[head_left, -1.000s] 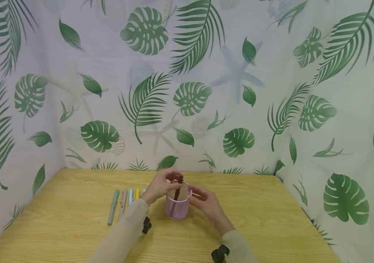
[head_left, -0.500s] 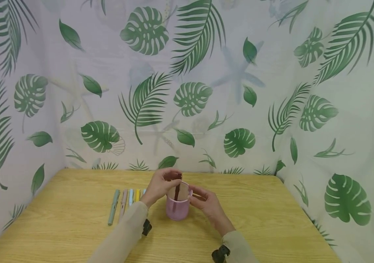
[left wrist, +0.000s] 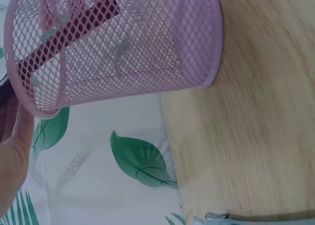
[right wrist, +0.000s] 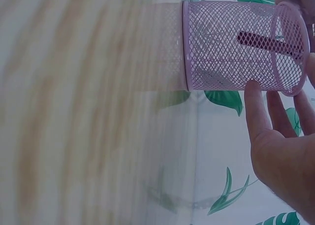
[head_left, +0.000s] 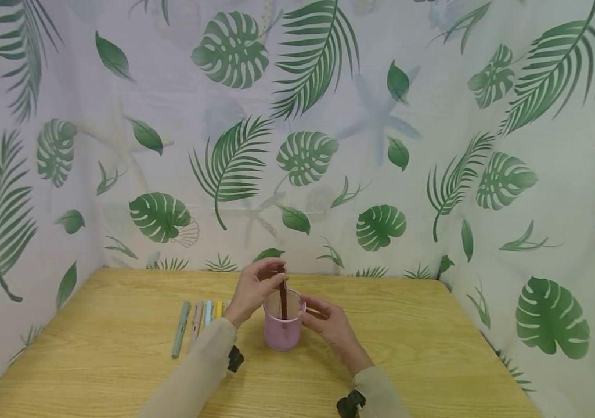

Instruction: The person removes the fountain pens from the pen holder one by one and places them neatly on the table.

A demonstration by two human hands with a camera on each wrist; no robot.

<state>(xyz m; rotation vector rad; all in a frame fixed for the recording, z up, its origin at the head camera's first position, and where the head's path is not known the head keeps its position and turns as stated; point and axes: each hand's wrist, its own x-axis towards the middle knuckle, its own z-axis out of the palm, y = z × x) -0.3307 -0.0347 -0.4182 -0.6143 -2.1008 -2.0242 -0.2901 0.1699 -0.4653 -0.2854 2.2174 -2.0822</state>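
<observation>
A pink mesh pen holder point(head_left: 282, 338) stands upright on the wooden table. My left hand point(head_left: 251, 293) is above its left rim and pinches the upper part of a dark red pen point(head_left: 283, 302). The pen hangs nearly upright with its lower part inside the holder; in the right wrist view the pen's end point(right wrist: 246, 38) shows through the mesh, well off the bottom. On the other side my right hand point(head_left: 331, 326) holds the holder near its rim, thumb and fingers on the mesh point(right wrist: 226, 48).
Left of the holder several pens lie side by side on the wooden table point(head_left: 407, 348): a green pen point(head_left: 180, 330), a mauve pen point(head_left: 195, 319), a light blue pen point(head_left: 208, 312) and a yellow pen point(head_left: 219, 309) among them. My left forearm partly covers them. A leaf-patterned curtain point(head_left: 328, 174) surrounds the table.
My left hand has risen with the dark red pen, so its lower end sits higher in the holder and the pen is more upright. The right hand and holder have stayed in place.
</observation>
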